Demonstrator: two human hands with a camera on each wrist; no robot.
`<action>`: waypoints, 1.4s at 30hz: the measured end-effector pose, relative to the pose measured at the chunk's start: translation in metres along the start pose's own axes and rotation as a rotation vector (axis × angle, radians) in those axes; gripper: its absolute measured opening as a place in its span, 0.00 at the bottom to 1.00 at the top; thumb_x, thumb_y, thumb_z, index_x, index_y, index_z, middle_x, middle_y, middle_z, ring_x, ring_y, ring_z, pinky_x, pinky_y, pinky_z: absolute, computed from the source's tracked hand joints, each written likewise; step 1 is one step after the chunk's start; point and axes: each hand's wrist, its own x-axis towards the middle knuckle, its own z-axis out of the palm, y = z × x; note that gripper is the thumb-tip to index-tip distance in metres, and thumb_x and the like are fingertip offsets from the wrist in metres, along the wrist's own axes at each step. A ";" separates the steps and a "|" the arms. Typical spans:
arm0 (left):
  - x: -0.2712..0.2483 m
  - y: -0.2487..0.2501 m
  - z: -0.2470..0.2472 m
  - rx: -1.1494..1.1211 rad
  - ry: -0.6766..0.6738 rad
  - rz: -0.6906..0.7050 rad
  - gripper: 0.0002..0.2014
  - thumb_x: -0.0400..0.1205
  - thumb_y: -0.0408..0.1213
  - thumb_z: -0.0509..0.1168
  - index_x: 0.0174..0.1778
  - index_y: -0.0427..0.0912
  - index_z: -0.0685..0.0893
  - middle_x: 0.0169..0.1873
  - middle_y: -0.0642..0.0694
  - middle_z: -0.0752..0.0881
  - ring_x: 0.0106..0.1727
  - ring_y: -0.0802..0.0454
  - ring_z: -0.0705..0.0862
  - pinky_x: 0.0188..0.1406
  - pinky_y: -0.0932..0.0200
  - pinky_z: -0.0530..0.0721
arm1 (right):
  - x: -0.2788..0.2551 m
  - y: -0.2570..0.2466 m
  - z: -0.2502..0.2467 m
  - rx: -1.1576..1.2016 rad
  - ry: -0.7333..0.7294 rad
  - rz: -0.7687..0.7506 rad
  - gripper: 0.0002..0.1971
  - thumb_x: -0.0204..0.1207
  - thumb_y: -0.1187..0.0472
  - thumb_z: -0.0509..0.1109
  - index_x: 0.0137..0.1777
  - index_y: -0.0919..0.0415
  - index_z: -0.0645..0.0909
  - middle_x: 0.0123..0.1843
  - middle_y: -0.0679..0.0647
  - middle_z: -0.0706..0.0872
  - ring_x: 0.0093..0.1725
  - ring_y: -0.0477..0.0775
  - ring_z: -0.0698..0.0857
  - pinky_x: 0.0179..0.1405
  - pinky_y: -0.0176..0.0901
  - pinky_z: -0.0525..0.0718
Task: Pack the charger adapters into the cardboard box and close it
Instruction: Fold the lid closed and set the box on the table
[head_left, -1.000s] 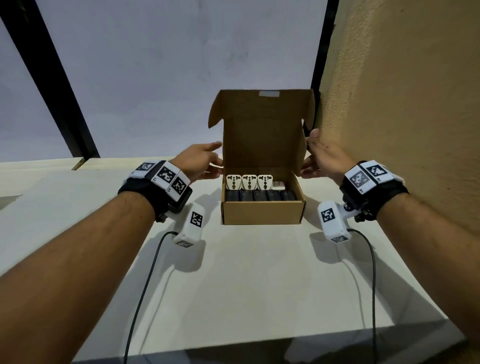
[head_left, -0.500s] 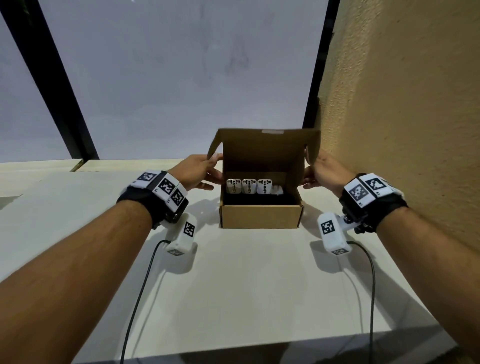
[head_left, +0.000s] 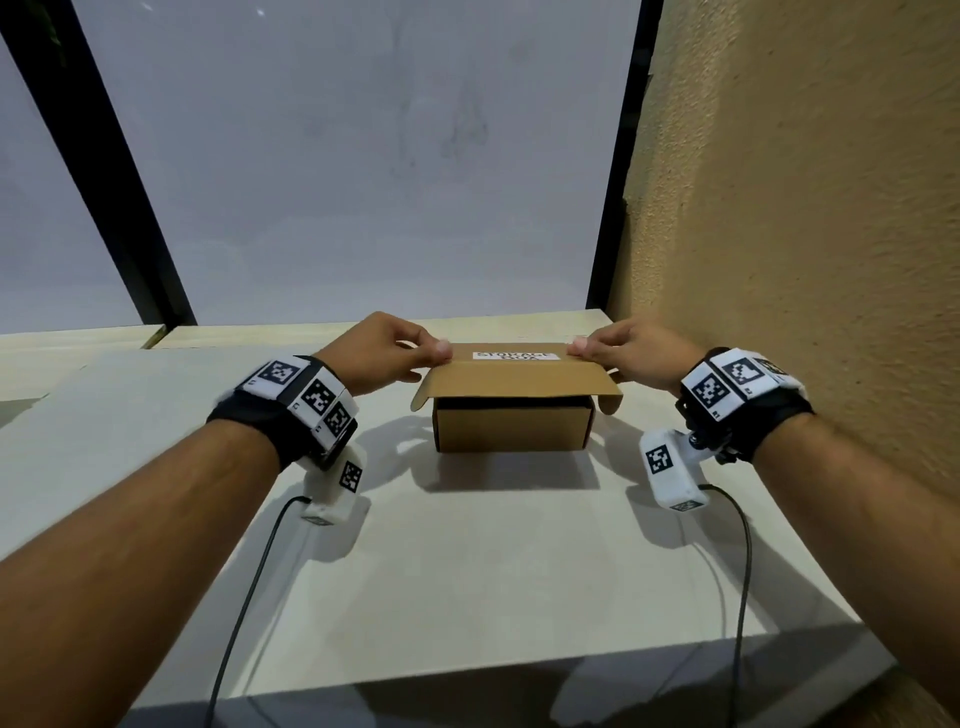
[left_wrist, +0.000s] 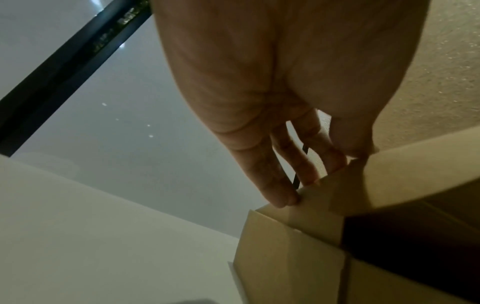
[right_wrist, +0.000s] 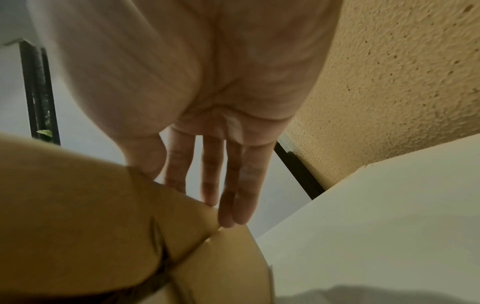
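Both hands, left hand (head_left: 382, 349) and right hand (head_left: 631, 352), pinching the cardboard box (head_left: 513, 427) lid (head_left: 517, 375) corners, thumbs on top, lid nearly down.

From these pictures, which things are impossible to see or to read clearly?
- Charger adapters: hidden in every view; the lowered lid leaves only a dark gap above the cardboard box.
- White label on the lid: head view, too foreshortened and small to read with certainty.
- Left hand and right hand: the lid covers the lower fingers in the head view; the wrist views are blurred.
- Lid's front tuck flap: not visible.
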 end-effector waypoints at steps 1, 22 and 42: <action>0.000 -0.001 0.000 0.063 0.007 0.001 0.14 0.78 0.49 0.70 0.45 0.42 0.92 0.52 0.44 0.91 0.56 0.47 0.89 0.62 0.47 0.86 | -0.001 -0.001 0.002 -0.029 0.014 0.006 0.17 0.80 0.49 0.67 0.56 0.60 0.89 0.53 0.54 0.90 0.50 0.51 0.88 0.47 0.37 0.86; -0.019 -0.017 0.021 0.438 0.006 -0.023 0.08 0.73 0.60 0.70 0.41 0.63 0.85 0.59 0.68 0.86 0.64 0.58 0.81 0.66 0.44 0.79 | -0.004 0.001 0.027 -0.601 -0.001 -0.020 0.16 0.78 0.48 0.66 0.51 0.57 0.91 0.60 0.56 0.87 0.56 0.59 0.85 0.60 0.56 0.83; -0.032 0.014 0.028 0.609 -0.007 -0.188 0.26 0.76 0.57 0.70 0.67 0.49 0.83 0.65 0.49 0.85 0.64 0.49 0.82 0.60 0.57 0.76 | -0.039 0.004 0.025 -0.328 -0.018 0.104 0.24 0.79 0.48 0.68 0.74 0.50 0.75 0.62 0.53 0.87 0.45 0.53 0.90 0.55 0.53 0.88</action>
